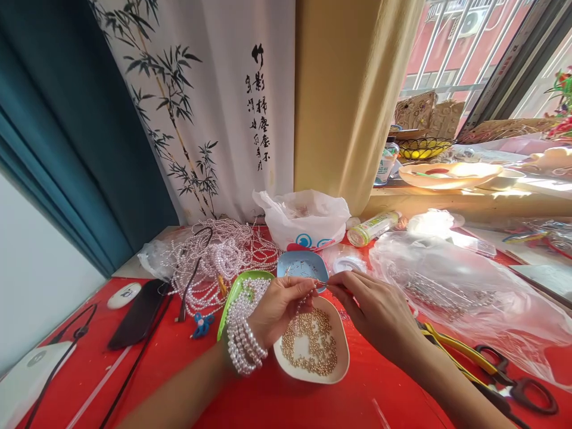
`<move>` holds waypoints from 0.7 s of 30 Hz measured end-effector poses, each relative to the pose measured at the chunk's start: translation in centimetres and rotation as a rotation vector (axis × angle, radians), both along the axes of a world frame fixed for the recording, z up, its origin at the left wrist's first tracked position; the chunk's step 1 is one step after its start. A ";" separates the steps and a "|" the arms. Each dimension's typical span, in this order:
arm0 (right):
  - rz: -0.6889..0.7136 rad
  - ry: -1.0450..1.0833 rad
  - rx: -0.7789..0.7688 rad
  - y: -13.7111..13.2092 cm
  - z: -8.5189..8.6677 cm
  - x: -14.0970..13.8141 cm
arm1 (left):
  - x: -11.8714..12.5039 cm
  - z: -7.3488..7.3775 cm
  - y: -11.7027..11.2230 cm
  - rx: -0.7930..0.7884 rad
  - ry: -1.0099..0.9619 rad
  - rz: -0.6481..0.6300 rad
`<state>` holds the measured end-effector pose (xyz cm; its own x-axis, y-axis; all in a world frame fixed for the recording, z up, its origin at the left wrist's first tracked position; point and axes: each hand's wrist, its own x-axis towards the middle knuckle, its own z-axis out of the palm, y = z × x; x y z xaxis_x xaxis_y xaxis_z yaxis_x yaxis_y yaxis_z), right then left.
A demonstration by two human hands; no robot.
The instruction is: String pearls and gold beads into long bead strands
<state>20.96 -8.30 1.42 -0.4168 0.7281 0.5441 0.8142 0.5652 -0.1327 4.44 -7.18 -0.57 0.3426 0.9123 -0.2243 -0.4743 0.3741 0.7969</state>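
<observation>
My left hand [286,307] is closed in a pinch above a cream dish of gold beads [330,351]. A short strand of small beads [302,305] shows at its fingers. Several strings of pearl beads [243,345] are wrapped around the left wrist. My right hand [375,301] pinches a thin metal-tipped tool [322,284], its tip meeting the left fingertips; its kind cannot be made out. Behind the hands is a blue dish [282,262] with small metal pins in it. A green dish of white pearl beads [243,292] stands left of the left hand.
Pink-white bead strings [223,250] lie piled at the back left, near a black phone [138,313]. A white plastic bag [308,220] stands behind the dishes. Yellow-handled pliers [460,351], black scissors [531,396] and a clear bag of metal pieces [456,286] lie on the right.
</observation>
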 end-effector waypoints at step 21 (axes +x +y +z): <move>0.076 0.092 -0.211 0.5 -0.6 0.4 | -0.1 -0.5 0.3 0.038 0.091 -0.037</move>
<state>21.36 -7.81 0.78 -0.4306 0.7980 0.4215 0.7495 0.5764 -0.3256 4.39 -6.91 -1.09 0.3557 0.9081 -0.2211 -0.3863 0.3583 0.8499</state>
